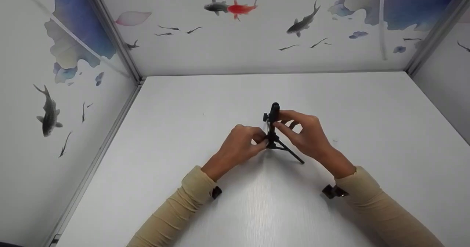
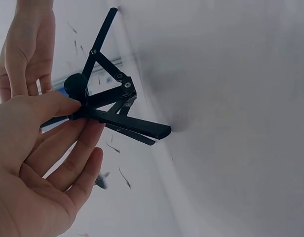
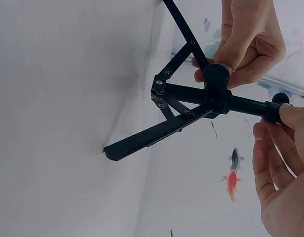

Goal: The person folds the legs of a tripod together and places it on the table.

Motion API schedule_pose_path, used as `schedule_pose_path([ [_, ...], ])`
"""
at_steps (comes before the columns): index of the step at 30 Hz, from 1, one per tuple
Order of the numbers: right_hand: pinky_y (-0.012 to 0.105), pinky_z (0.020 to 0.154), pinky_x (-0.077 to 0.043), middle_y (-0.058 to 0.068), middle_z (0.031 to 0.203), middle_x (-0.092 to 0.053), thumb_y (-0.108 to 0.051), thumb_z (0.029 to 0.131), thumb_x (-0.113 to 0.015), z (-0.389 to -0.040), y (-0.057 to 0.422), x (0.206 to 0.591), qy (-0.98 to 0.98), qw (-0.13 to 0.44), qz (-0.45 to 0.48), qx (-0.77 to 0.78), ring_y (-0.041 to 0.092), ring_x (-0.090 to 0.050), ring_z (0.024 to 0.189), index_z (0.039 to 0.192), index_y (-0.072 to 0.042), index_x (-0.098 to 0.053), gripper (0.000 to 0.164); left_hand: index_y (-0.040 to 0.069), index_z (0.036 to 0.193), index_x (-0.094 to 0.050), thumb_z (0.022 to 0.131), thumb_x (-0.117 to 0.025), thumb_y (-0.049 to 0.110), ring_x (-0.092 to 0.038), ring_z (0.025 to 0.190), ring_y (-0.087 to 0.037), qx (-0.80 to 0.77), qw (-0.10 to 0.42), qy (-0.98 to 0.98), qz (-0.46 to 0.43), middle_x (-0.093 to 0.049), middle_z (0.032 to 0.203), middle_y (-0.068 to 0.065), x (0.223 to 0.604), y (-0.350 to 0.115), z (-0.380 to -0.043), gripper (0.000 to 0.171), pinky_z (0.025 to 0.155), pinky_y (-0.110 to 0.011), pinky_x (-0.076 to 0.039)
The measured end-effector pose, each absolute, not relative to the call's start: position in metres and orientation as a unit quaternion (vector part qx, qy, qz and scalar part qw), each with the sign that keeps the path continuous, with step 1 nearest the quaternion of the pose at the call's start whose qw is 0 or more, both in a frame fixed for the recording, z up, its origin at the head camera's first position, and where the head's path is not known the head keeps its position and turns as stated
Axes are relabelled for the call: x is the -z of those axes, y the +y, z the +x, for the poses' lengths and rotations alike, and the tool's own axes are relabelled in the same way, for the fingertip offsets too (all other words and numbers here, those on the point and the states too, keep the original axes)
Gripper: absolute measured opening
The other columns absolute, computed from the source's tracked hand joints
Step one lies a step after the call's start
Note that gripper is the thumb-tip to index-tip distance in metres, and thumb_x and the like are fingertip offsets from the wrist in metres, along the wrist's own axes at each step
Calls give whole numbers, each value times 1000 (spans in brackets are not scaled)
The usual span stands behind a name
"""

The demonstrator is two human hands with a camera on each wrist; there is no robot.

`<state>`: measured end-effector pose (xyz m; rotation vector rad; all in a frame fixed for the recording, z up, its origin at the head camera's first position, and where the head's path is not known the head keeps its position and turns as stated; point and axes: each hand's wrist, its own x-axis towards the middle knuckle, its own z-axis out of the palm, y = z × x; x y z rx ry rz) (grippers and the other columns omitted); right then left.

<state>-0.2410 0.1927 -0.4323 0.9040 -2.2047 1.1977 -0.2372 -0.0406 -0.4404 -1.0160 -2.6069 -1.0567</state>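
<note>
A small black tripod (image 1: pixel 271 133) stands upright near the middle of the table, its legs spread. My left hand (image 1: pixel 238 142) pinches it low down, at the collar where the legs join. In the left wrist view, the left thumb and fingers meet on this collar beside a round knob (image 2: pixel 75 85). Higher up, my right hand (image 1: pixel 310 135) grips the top section between thumb and fingers. From the right wrist view, a slim centre column (image 3: pixel 246 105) runs between the two hands, and hinged braces (image 3: pixel 174 61) link the legs to the lower tube.
The white tabletop (image 1: pixel 176 104) surrounds the tripod. White panels (image 1: pixel 249 48) printed with fish and blue shapes rise at the back and sides, joined by metal corner posts (image 1: pixel 114 30). A small dark device (image 1: pixel 332 192) sits by the right cuff.
</note>
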Motion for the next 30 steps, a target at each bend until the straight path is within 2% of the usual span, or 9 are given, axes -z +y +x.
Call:
schedule_pose_path([
  [11,18,72,-57,-6,113,-84,-8,98,-81,-241,193,433,-803,239,327,-436,11,-76,93,129,-18,-78,33,8,104,-84,98,-76,11,-82,84,-8,364,100,-864,-333,-85,91,0,436,-42,-236,10,88,-40,-64],
  [23,18,73,-57,-5,114,-83,-8,99,-79,-240,193,433,-802,241,334,-432,11,-75,94,131,-18,-77,34,8,103,-85,98,-75,10,-82,82,-10,375,104,-856,-339,-85,90,-1,438,-43,-236,11,85,-43,-65],
  [30,18,73,-57,-3,113,-83,-9,100,-79,-240,194,433,-807,240,334,-424,11,-76,94,131,-15,-77,32,9,103,-85,99,-75,10,-81,82,-8,369,112,-856,-344,-85,92,0,439,-43,-237,11,87,-37,-65],
])
